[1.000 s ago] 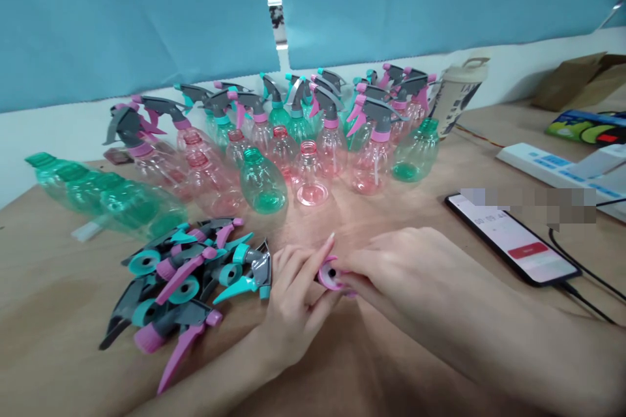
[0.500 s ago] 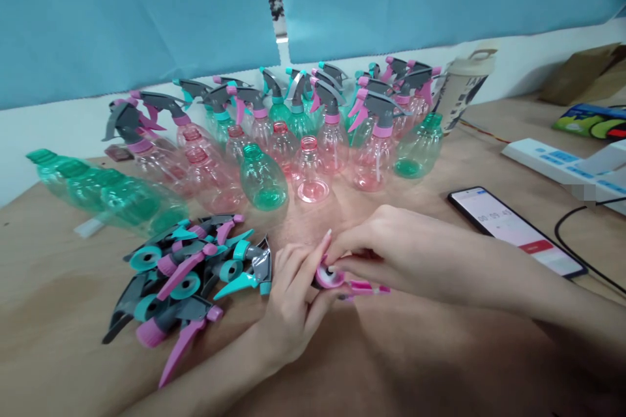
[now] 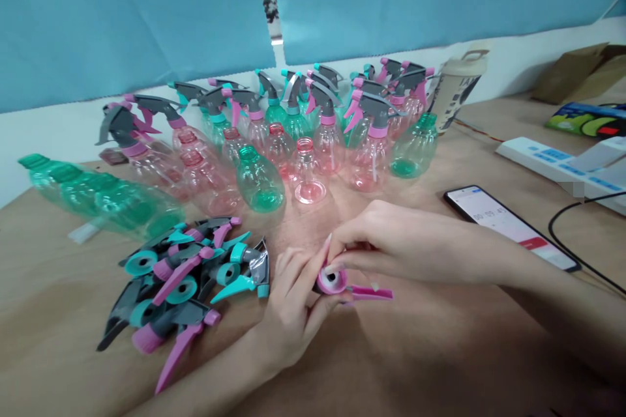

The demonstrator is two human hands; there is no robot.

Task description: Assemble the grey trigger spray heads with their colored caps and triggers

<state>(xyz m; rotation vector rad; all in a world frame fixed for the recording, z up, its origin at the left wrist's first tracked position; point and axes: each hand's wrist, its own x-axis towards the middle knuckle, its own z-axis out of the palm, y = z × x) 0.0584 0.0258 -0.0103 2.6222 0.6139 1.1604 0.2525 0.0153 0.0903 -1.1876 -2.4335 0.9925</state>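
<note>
1. Head view: pink spray head [image 3: 336, 289] sits at 6 o'clock; collar [image 3: 343, 281] axis aims at my camera, trigger [image 3: 372, 294] points to 3.
2. Left hand [image 3: 292, 311], at the collar's 8 o'clock, wraps the body: the fuller hold.
3. Right hand [image 3: 376, 241], at its 2 o'clock: fingertips nearly together on the rim; I can't tell if they pinch anything.

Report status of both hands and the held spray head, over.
Left hand holds pink spray head, opening towards camera. Right hand at its rim. Loose spray heads alongside, not blocking.
</note>
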